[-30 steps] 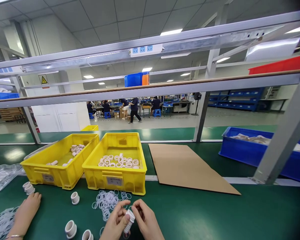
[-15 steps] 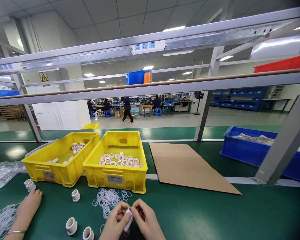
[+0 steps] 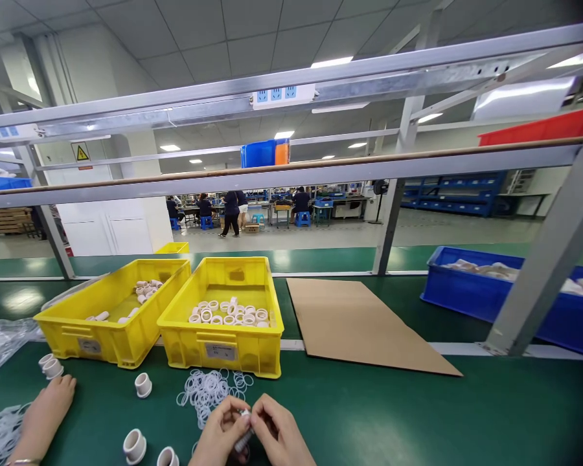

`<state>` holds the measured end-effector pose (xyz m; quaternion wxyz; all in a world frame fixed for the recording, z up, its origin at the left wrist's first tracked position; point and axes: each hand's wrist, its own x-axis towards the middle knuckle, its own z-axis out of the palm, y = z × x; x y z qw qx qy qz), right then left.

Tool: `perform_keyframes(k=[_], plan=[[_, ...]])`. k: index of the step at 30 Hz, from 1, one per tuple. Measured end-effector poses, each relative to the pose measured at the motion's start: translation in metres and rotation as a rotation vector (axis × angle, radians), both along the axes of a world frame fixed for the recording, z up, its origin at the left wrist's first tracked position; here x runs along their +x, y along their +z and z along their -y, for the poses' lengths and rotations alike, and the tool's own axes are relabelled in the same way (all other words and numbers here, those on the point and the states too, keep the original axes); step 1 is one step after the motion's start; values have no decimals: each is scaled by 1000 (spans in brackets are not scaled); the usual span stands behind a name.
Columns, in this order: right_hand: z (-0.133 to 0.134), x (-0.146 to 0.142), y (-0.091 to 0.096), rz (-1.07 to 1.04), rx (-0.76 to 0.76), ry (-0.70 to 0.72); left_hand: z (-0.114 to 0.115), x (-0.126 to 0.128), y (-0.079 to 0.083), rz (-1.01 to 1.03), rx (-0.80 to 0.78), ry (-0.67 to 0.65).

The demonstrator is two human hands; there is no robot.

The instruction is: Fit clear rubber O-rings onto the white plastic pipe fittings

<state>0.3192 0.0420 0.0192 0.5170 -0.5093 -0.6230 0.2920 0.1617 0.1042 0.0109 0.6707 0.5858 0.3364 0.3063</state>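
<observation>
A small white ribbed plastic fitting (image 3: 243, 441) is held between the fingers of my left hand (image 3: 217, 432), which is closed around it. The fingertips of my right hand (image 3: 280, 432) are pinched together at the fitting's upper end; whatever lies between them is hidden. Just behind my left hand spreads a loose pile of thin white rings (image 3: 208, 391) on the green table. To the left stand several white flanged plastic fittings, among them one nearer fitting (image 3: 135, 446) and one farther fitting (image 3: 143, 385).
Two yellow bins, the left bin (image 3: 90, 346) and the middle bin (image 3: 221, 351), hold white parts. A cardboard sheet (image 3: 359, 327) lies right of them. Another person's hand (image 3: 53, 401) rests near white fittings and rings at left. A blue bin (image 3: 466, 294) stands behind a metal post (image 3: 539, 259).
My hands stay together at the fitting with only slight finger movement. The whole view has shifted slightly. In the background, a walking person has moved left.
</observation>
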Motion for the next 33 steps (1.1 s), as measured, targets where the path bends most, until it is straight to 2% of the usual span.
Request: perform_keyframes(k=[5,11,14,18,20,27,33], plan=[[0,1,-4,113,53,1,2,1,-2,25,-52,96],[1,5,-1,233,44,-27,3,0,-2,-2,-54,190],[1,4,-2,177,33,-23,3,-1,0,-20,-35,189],[-1,1,-2,23,-3,-6,4,-1,2,-67,114,186],[-1,1,0,-2,-7,2,4,0,1,-73,125,153],[2,5,2,107,43,30,4,1,0,-9,-20,26],[4,10,3,303,55,7,4,-1,5,135,-253,151]])
